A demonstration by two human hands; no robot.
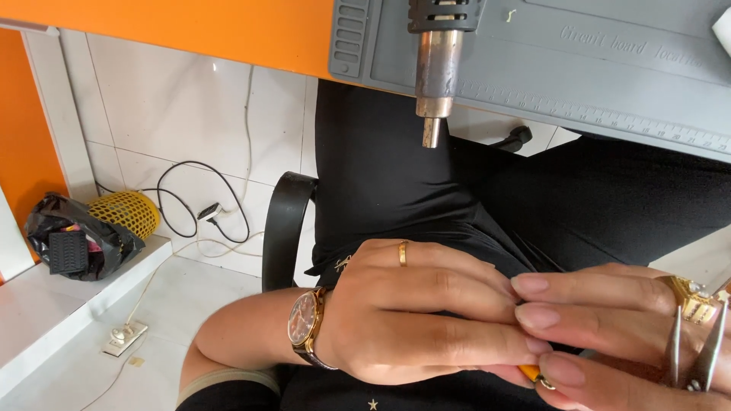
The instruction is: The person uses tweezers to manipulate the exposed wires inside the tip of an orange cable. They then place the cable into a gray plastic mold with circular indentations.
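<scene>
My left hand (426,312), with a gold ring and a brown wristwatch (304,323), rests over my lap with its fingers closed together. Its fingertips meet those of my right hand (601,320), which wears a large gold ring. Between the two hands sits a small orange-tipped object (531,373), mostly hidden by fingers. Metal tweezers (704,350) lie along my right hand near the frame's right edge.
A hot-air gun nozzle (436,68) hangs over the edge of a grey work mat (609,68) on an orange desk. A black chair arm (283,224) stands at my left. Cables, a yellow mesh basket (126,213) and a black bag lie on the white tiled ledge.
</scene>
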